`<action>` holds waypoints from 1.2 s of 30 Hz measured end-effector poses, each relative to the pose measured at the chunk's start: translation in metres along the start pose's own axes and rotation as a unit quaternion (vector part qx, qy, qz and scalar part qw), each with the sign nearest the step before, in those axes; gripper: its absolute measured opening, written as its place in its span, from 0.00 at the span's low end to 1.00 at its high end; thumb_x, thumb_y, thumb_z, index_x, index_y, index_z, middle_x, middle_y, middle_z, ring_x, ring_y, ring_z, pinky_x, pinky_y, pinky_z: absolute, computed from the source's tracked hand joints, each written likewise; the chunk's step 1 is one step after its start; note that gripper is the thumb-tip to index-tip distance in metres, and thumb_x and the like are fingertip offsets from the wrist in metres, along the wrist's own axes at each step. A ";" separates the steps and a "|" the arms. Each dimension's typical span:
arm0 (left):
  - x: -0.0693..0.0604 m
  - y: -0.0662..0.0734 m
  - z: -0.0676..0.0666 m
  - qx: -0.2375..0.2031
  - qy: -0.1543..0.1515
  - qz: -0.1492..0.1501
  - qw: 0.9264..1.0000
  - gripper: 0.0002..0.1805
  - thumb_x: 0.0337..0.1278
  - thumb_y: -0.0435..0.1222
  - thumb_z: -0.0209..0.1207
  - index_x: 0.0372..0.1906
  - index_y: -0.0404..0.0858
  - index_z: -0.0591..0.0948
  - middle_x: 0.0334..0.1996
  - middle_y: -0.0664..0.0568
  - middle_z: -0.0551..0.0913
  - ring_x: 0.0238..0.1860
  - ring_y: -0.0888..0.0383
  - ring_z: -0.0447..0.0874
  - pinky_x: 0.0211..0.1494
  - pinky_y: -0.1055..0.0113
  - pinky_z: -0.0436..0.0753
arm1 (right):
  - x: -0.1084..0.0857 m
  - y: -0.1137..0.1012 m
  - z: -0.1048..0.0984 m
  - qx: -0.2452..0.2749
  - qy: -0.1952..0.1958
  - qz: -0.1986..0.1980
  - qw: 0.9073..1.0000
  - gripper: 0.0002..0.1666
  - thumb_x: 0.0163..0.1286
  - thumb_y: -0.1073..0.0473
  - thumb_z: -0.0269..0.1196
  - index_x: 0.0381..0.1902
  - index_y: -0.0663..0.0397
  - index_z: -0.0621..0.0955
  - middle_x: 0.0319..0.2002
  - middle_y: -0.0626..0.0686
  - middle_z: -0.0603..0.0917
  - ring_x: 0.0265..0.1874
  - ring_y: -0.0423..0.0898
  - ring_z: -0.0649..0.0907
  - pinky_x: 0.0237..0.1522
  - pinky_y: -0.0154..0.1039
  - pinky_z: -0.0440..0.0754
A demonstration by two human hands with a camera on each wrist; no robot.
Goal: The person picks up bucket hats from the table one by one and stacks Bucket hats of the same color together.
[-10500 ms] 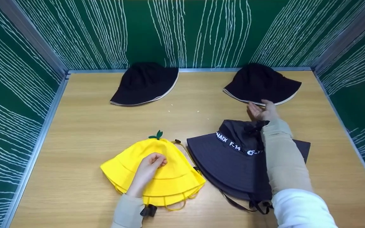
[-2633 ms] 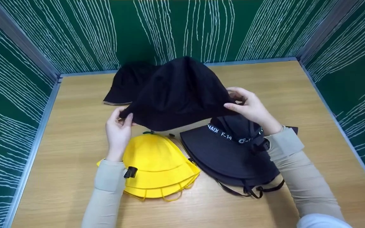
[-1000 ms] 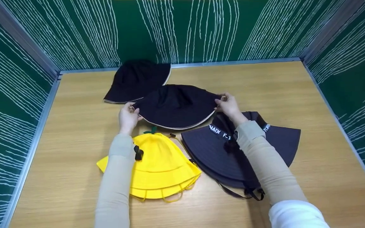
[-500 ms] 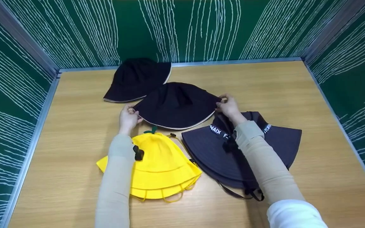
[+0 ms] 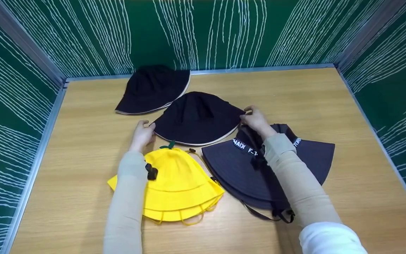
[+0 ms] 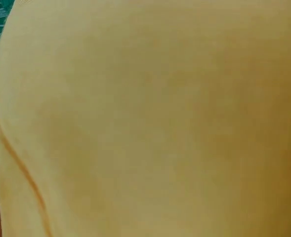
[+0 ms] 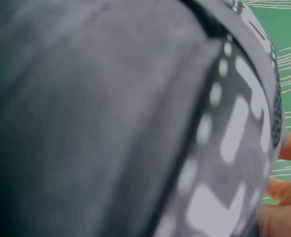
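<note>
A folded black bucket hat [image 5: 197, 120] with a pale brim edge lies flat in the middle of the table. At its left brim tip, my left hand [image 5: 142, 134] is just beside the cloth, fingers loosened. The right brim tip is pinched by my right hand [image 5: 256, 121]. Below sits the stack of yellow hats [image 5: 174, 176] with a green sprout, partly covered by my left forearm. To its right lies the dark grey wide-brim hat [image 5: 238, 173] with a lettered band, under my right forearm. That hat's crown [image 7: 96, 123] hides most of my right hand in the right wrist view.
Another black bucket hat [image 5: 153, 91] lies at the back left, meeting the middle one's edge. Green walls with white lines [image 5: 231, 31] close the table [image 5: 62, 169] at the back and sides. Yellow cloth [image 6: 150, 123] fills the left wrist view.
The black hat came from the back right, was held up in both hands, then laid down in the middle. In the last half second my left hand let go of its brim tip.
</note>
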State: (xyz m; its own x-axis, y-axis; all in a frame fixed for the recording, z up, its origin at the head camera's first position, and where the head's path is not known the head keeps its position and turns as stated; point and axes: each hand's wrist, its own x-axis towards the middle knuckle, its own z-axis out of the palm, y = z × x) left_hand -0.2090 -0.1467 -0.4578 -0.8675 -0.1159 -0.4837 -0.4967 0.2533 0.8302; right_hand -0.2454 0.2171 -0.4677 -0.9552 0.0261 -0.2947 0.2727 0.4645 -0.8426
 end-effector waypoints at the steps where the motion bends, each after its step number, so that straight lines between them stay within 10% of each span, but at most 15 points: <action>1: -0.001 0.001 -0.001 0.010 0.002 0.005 1.000 0.29 0.72 0.41 0.41 0.72 0.36 0.52 0.64 0.38 0.67 0.57 0.50 0.70 0.60 0.59 0.73 | -0.001 -0.001 -0.002 0.004 -0.002 -0.001 1.000 0.24 0.67 0.67 0.53 0.58 0.74 0.64 0.32 0.52 0.72 0.22 0.33 0.74 0.29 0.24 0.73; 13: -0.022 0.006 -0.016 -0.004 0.003 0.042 0.999 0.29 0.71 0.39 0.42 0.71 0.33 0.54 0.64 0.35 0.66 0.63 0.45 0.65 0.64 0.53 0.70 | -0.019 -0.014 -0.018 0.021 -0.033 -0.026 0.999 0.25 0.71 0.64 0.49 0.62 0.74 0.63 0.61 0.70 0.67 0.56 0.57 0.71 0.61 0.49 0.71; 25: -0.053 -0.004 -0.058 0.015 -0.014 0.053 0.998 0.30 0.72 0.41 0.41 0.71 0.30 0.53 0.68 0.33 0.60 0.66 0.42 0.63 0.69 0.54 0.65 | -0.077 -0.012 -0.009 0.121 -0.103 -0.113 0.981 0.19 0.70 0.66 0.53 0.53 0.77 0.70 0.37 0.41 0.79 0.39 0.36 0.80 0.46 0.28 0.78; 36: -0.049 -0.011 -0.088 -0.054 0.011 0.008 0.998 0.30 0.72 0.42 0.38 0.71 0.32 0.51 0.69 0.37 0.56 0.65 0.48 0.65 0.69 0.59 0.66 | -0.131 0.016 0.020 0.193 -0.170 -0.158 0.953 0.13 0.68 0.67 0.56 0.46 0.74 0.74 0.36 0.45 0.83 0.39 0.40 0.83 0.49 0.35 0.80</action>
State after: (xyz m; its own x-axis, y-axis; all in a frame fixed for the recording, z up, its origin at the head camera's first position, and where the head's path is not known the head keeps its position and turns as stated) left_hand -0.1634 -0.2281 -0.4187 -0.8747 -0.1349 -0.4655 -0.4824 0.1502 0.8630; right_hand -0.1136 0.2032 -0.4516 -0.9222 -0.3800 -0.0723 0.0621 0.0391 -0.9973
